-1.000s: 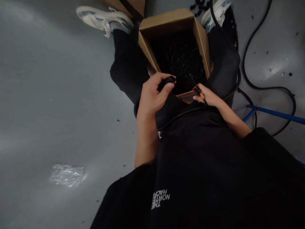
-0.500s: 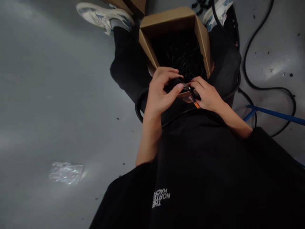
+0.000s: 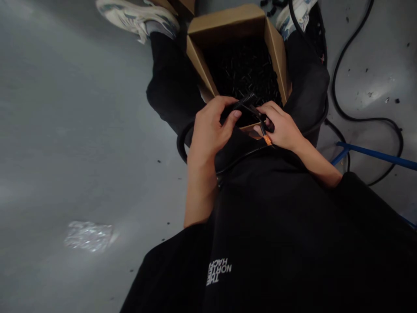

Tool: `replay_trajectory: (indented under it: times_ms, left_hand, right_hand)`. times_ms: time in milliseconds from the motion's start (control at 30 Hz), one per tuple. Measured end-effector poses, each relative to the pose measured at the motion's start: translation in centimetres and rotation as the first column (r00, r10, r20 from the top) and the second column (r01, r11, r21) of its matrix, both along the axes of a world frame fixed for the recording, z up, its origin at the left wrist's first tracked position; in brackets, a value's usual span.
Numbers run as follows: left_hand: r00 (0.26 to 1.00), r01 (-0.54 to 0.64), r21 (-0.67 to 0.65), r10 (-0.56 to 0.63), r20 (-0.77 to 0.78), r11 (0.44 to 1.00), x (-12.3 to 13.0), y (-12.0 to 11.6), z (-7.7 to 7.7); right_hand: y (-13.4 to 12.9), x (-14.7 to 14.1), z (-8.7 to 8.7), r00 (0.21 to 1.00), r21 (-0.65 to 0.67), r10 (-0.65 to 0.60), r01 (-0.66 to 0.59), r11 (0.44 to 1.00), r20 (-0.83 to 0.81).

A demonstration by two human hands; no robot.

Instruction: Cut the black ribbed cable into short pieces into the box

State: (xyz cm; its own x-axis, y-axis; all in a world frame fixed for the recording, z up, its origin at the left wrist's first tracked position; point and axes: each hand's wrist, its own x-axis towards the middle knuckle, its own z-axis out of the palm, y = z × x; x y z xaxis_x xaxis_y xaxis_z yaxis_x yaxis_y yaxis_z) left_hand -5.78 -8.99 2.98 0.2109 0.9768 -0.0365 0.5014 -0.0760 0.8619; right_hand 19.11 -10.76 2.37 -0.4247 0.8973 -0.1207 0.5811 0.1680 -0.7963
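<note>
left hand [image 3: 208, 130] nearer right hand [image 3: 282, 126] — its fingers [image 3: 226, 114] grip ribbed black piece [image 3: 247, 101], right's an orange-tipped tool [image 3: 267, 140]

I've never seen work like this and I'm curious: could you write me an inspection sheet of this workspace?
Surface: grey floor with a bright patch of light.
Job's things: cardboard box between the person's legs, filled with small black pieces.
Clutter: loose black pieces on the floor beyond the box.
Hands: left hand grips a black ribbed piece; right hand holds a small orange-tipped black part.
Cables: black cable on the floor; another crosses the lap.
Surroundings: blue bar; pale sneakers.
</note>
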Motion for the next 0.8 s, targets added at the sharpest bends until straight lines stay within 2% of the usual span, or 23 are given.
replay_trajectory:
  times_ms: [233, 433, 533, 733, 800]
  left_hand:
    - [0.993, 0.114, 0.011, -0.114, -0.028, 0.993, 1.0, -0.8, -0.2]
    - [0.998, 0.045, 0.085, -0.041, -0.055, 0.995, 0.4, -1.0, 0.0]
    - [0.996, 0.057, 0.099, -0.049, -0.079, 0.994, 0.5, -1.1, 0.1]
    - [0.974, 0.224, -0.015, -0.223, 0.036, 0.975, 0.6, -0.8, 0.3]
    - [0.97, 0.232, -0.051, -0.227, 0.087, 0.971, 0.0, -0.5, 0.3]
  right_hand:
    - [0.5, 0.1, 0.7, 0.997, 0.105, 0.075, -0.077, 0.992, 0.019]
    - [0.2, 0.8, 0.6, 0.982, 0.143, 0.147, -0.163, 0.976, 0.12]
    - [-0.1, 1.1, 0.7, 0.978, 0.136, 0.15, -0.17, 0.976, 0.147]
    - [0.1, 0.9, 1.5, 0.983, 0.082, 0.15, -0.159, 0.984, 0.106]
    - [0.1, 0.9, 1.7, 0.985, 0.105, 0.156, -0.163, 0.981, 0.071]
